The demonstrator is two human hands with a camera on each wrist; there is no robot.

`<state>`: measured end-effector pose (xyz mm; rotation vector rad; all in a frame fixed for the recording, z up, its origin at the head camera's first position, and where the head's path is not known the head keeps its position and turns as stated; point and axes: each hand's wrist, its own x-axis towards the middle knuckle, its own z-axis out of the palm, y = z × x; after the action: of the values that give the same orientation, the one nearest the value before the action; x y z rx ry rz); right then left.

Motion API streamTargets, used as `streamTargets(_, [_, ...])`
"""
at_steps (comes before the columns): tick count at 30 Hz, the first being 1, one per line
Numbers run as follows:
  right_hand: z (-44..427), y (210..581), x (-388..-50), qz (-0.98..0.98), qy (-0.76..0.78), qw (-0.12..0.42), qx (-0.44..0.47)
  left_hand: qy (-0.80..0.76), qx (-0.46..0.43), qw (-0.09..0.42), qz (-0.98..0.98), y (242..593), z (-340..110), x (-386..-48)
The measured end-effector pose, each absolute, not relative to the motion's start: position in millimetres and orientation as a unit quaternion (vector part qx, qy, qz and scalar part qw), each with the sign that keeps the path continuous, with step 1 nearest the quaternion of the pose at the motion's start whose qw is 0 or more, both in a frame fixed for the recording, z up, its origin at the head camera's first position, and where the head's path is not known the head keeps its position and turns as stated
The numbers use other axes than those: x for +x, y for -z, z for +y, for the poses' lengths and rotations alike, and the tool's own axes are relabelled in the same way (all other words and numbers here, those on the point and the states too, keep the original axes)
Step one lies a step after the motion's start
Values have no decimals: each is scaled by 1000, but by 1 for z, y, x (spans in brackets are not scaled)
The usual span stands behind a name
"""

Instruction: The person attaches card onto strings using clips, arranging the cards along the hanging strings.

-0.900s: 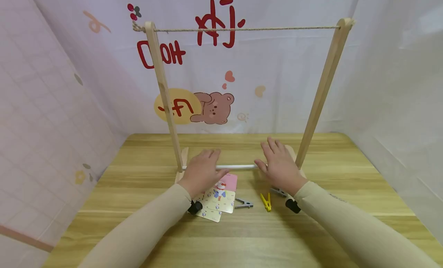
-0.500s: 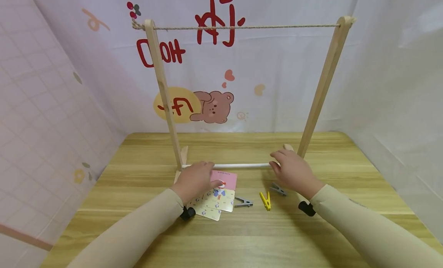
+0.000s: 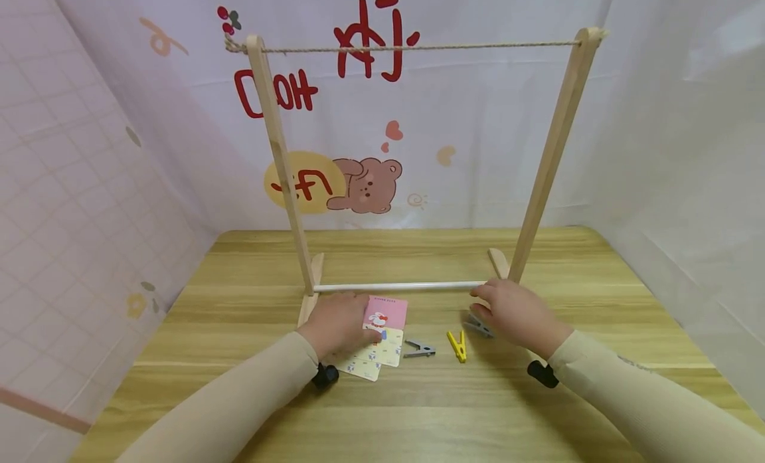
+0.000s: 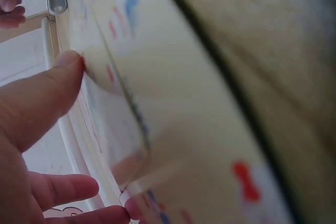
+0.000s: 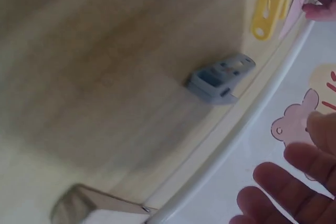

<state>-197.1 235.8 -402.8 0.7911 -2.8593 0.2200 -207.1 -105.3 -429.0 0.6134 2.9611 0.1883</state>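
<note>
Twelve o'clock pointing away from the person, the cards (image 3: 388, 348) come nearest, at least two overlapping flat on the tabletop (image 3: 382, 423). The left hand (image 3: 337, 322) lies over them at ten o'clock, its fingers loose and the thumb reaching out across them; I cannot tell how firmly it touches. The cards look thin, light and glossy, so they probably slide easily and bend if squeezed; an edge pinch, thumb above and finger below, should suit best. Just past three o'clock from the cards sits a grey clip (image 3: 427, 350), with the yellow clip (image 3: 460, 352) beyond it at three. The other grey clip (image 5: 223, 80) lies at half past one from the yellow one, close to the right hand (image 3: 516, 315), whose fingers curve loosely and hold nothing. All three clips look like light, stiff plastic; taking one across both arms, away from the gripping end, should work, with some spring to press against. Farther off, at twelve, runs the white rod (image 3: 418, 286), then high above it the thin rope (image 3: 418, 48)
</note>
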Motion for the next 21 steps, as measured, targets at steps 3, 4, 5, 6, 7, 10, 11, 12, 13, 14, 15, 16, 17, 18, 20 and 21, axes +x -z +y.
streamTargets(3, [238,405,-195,-954,-78,68,281,-67,201,60,975,426,-105,-207])
streamTargets(4, [238,406,-194,-953,-79,62,286,-68,200,63,975,425,-105,-207])
streamTargets(5, [238,406,-193,-951,-79,58,292,-71,199,66,975,424,-104,-207])
streamTargets(6, [239,407,-193,-950,-80,54,297,-76,197,68,975,422,-104,-207])
streamTargets(7, [238,408,-192,-949,-82,50,302,-80,197,70,975,422,-105,-207])
streamTargets(10, [238,410,-191,-945,-80,38,316,-94,196,78,973,421,-105,-207])
streamTargets(11, [238,411,-191,-943,-81,35,319,-99,196,80,972,421,-106,-207])
streamTargets(12, [238,412,-191,-943,-80,32,322,-105,194,82,972,421,-106,-207])
streamTargets(13, [238,412,-191,-942,-80,29,323,-111,193,85,971,421,-106,-207])
streamTargets(14, [238,413,-190,-942,-78,27,326,-118,192,87,970,421,-106,-207])
streamTargets(15, [238,414,-191,-941,-76,26,329,-124,190,90,970,420,-106,-207])
streamTargets(16, [238,414,-191,-940,-76,24,331,-133,188,93,969,419,-107,-208])
streamTargets(17, [238,415,-191,-939,-75,23,334,-139,185,97,968,419,-107,-208])
streamTargets(18, [239,416,-191,-938,-73,22,337,-145,182,101,967,419,-107,-209])
streamTargets(20, [239,417,-192,-936,-72,24,343,-157,177,111,965,418,-108,-210])
streamTargets(21, [240,418,-192,-935,-71,26,345,-160,176,115,964,418,-108,-211])
